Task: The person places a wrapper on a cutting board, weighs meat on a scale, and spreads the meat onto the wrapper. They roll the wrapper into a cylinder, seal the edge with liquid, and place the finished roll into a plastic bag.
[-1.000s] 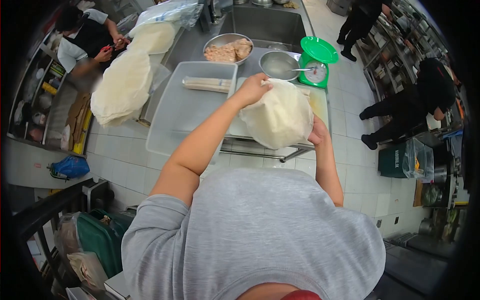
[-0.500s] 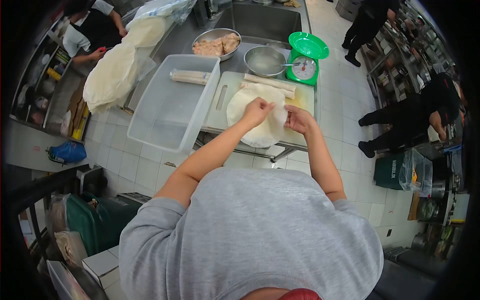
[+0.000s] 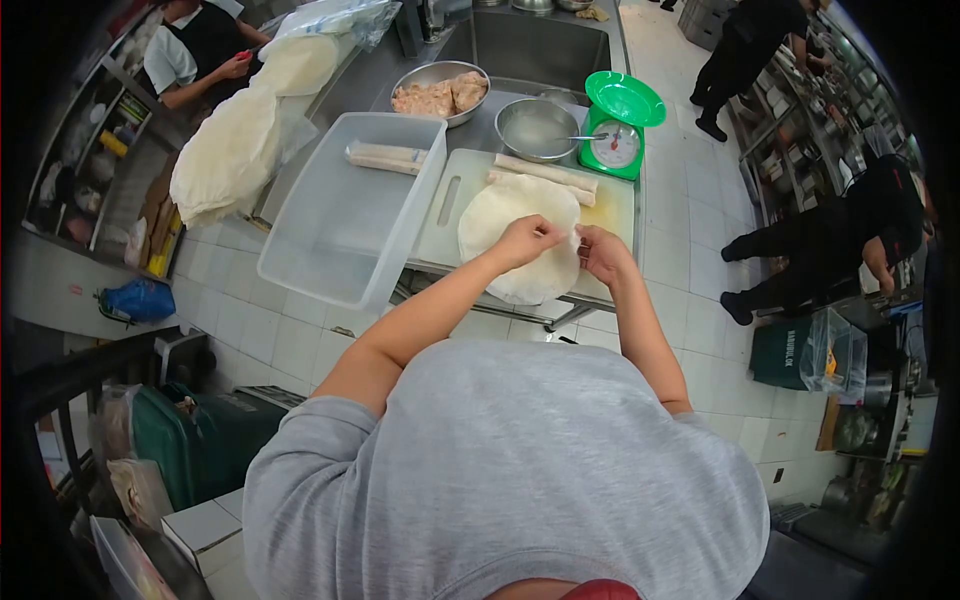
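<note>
A thin, pale round wrapper (image 3: 485, 218) lies over the cutting board (image 3: 440, 235) and hangs past its near edge. My left hand (image 3: 528, 243) is above the wrapper, thumb and fingertips pinched on it near its right side. At that right edge, my right hand (image 3: 606, 256) has its fingers closed on the rim. Just beyond the wrapper, rolled wrappers (image 3: 545, 175) rest along the back of the board. What lies exactly between my fingertips is too small to see clearly.
Left of the board stands a clear plastic bin (image 3: 330, 225) holding rolls. Stacked wrappers (image 3: 228, 160) lie farther left. Behind are a bowl of filling (image 3: 440, 95), a metal bowl with a spoon (image 3: 535, 130), a green scale (image 3: 615, 150) and a sink (image 3: 530, 45). Several people work nearby.
The wrapper's right part, lifted and folded between my hands before, now lies flatter. My left hand has moved slightly right and down, and the right hand's fingers have drawn in closer together.
</note>
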{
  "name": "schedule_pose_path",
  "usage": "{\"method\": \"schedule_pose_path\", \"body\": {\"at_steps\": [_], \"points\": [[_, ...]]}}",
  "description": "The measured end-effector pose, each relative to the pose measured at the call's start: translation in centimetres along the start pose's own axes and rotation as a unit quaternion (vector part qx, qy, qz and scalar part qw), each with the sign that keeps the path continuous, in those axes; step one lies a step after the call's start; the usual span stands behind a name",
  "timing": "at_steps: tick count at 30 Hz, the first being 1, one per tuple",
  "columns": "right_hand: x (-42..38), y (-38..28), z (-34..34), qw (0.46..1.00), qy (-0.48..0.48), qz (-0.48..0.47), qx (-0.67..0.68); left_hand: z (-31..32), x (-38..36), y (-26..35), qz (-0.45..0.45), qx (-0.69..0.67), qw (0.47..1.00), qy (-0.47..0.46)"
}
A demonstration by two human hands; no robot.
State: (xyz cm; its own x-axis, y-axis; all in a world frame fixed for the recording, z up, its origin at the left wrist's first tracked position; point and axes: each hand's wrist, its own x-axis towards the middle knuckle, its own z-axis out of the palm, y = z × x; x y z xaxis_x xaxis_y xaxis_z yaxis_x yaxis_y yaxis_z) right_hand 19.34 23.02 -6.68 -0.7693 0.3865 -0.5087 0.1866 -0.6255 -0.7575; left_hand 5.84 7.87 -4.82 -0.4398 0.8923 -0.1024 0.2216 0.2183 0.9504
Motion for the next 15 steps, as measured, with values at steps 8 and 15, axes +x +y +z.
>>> {"method": "schedule_pose_path", "body": {"at_steps": [8, 15], "points": [[-1.5, 0.4, 1.5, 0.998, 0.003, -0.058, -0.027, -0.3, -0.4, -0.1, -0.096, -0.217, 0.972, 0.005], [-1.1, 0.0, -1.6, 0.974, 0.156, -0.089, -0.138, -7.2, -2.5, 2.7, 0.019, -0.256, 0.931, 0.260]]}}
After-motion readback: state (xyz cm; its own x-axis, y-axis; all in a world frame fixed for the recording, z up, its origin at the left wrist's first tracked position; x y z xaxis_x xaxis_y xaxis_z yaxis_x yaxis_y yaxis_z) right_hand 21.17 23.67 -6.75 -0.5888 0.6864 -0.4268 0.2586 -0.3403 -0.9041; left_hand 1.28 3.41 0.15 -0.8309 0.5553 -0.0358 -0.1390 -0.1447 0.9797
